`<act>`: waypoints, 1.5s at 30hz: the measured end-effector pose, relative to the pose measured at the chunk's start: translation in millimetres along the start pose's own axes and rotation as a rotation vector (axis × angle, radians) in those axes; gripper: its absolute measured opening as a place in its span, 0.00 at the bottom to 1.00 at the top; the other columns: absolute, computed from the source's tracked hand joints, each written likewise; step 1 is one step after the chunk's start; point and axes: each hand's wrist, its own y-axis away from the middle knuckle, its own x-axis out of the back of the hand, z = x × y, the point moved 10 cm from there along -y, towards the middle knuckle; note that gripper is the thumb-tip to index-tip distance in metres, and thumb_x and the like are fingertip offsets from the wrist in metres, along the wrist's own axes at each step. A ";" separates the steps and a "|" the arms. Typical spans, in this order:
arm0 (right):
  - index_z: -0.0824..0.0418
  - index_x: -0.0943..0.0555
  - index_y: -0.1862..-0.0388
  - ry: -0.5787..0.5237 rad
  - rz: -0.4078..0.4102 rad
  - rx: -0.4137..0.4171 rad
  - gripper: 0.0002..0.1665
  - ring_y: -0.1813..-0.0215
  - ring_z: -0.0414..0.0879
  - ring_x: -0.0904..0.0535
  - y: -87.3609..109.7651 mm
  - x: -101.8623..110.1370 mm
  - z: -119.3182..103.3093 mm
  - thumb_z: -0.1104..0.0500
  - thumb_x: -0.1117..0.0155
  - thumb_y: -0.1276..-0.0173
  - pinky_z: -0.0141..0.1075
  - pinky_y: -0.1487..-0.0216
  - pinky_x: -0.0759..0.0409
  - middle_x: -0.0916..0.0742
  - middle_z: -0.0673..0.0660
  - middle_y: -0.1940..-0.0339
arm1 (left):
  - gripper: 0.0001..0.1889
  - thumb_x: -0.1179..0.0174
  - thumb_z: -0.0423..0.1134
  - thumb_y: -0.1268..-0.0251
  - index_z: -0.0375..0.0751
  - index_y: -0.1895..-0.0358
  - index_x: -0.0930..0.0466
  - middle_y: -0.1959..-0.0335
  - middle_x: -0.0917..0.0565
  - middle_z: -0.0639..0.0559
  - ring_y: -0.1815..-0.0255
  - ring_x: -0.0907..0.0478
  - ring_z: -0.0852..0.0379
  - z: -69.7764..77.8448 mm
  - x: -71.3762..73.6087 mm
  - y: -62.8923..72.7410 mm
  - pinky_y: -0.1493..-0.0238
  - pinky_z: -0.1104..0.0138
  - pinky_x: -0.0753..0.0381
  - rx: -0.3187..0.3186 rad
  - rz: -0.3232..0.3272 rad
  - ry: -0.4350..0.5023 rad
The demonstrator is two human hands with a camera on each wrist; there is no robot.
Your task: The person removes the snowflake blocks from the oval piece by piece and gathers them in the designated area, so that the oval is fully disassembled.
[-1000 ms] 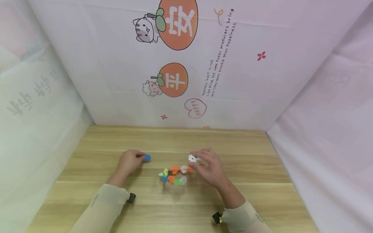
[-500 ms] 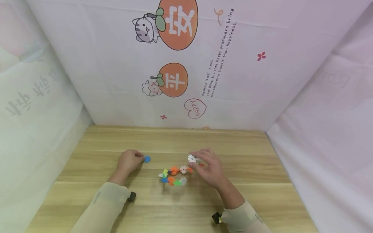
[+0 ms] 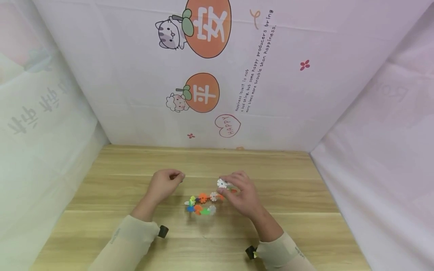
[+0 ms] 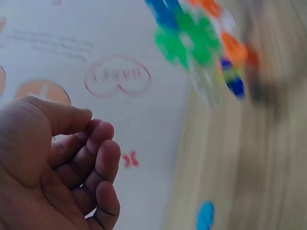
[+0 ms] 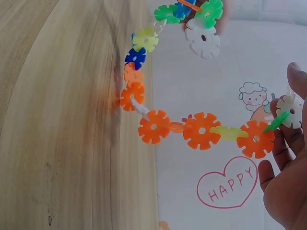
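My right hand [image 3: 245, 191] pinches one end of a chain of notched plastic snowflake discs [image 5: 201, 136], with a white snowflake disc [image 3: 222, 183] at its fingertips. Orange, green, yellow, white and blue pieces link up in the chain, which curves away to the left and back toward me. On its left, my left hand [image 3: 164, 185] hovers over the table with loosely curled fingers, thumb and forefinger close together, and nothing shows between them. A loose blue snowflake disc [image 4: 205, 216] lies on the wood in the left wrist view; the left hand hides it in the head view.
The wood-grain table [image 3: 288, 226] ends at a white printed cloth backdrop [image 3: 278, 113] with orange fruit drawings. More white cloth [image 3: 376, 162] hangs on the right side, and also on the left. Black wrist cameras sit under both sleeves.
My left hand has let go of the blue disc and moved to the right, toward the chain. My right hand has stayed nearly in place, still holding the chain.
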 end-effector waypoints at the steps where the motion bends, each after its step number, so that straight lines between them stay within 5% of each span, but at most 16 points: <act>1: 0.55 0.12 0.45 -0.001 -0.001 0.000 0.21 0.47 0.48 0.22 -0.3 -0.1 0.1 0.56 0.21 0.36 0.45 0.48 0.23 0.09 0.48 0.51 | 0.13 0.37 0.49 0.25 0.46 0.53 0.10 0.63 0.11 0.57 0.60 0.15 0.56 8.9 -1.8 1.3 0.58 0.57 0.16 -0.025 -0.005 0.010; 7: 0.55 0.12 0.44 -0.007 -0.003 -0.003 0.21 0.47 0.47 0.22 -0.6 -0.8 2.1 0.56 0.21 0.36 0.45 0.48 0.22 0.09 0.48 0.50 | 0.11 0.37 0.49 0.24 0.47 0.56 0.10 0.66 0.12 0.60 0.63 0.17 0.59 49.3 -19.7 5.9 0.61 0.61 0.17 -0.115 -0.059 0.072; 19: 0.56 0.12 0.44 -0.023 -0.009 0.037 0.21 0.49 0.47 0.22 -1.5 -3.9 -1.1 0.57 0.21 0.36 0.43 0.51 0.22 0.09 0.46 0.52 | 0.15 0.41 0.56 0.23 0.53 0.60 0.10 0.64 0.13 0.60 0.60 0.18 0.55 94.0 -57.6 17.2 0.59 0.59 0.17 -0.216 -0.248 0.205; 36: 0.57 0.13 0.43 -0.041 -0.005 0.022 0.22 0.44 0.48 0.23 3.6 -0.5 4.0 0.57 0.21 0.36 0.44 0.45 0.24 0.12 0.47 0.48 | 0.17 0.38 0.51 0.25 0.47 0.70 0.10 0.70 0.14 0.54 0.71 0.26 0.55 92.6 -68.4 17.0 0.72 0.65 0.23 -0.164 -0.272 0.315; 45: 0.54 0.09 0.57 -0.021 0.073 0.097 0.10 0.54 0.48 0.23 4.5 12.9 -1.6 0.66 0.24 0.35 0.42 0.51 0.28 0.09 0.48 0.59 | 0.18 0.38 0.53 0.25 0.48 0.73 0.14 0.67 0.15 0.52 0.71 0.27 0.54 87.4 -64.0 18.7 0.72 0.63 0.23 -0.119 -0.250 0.335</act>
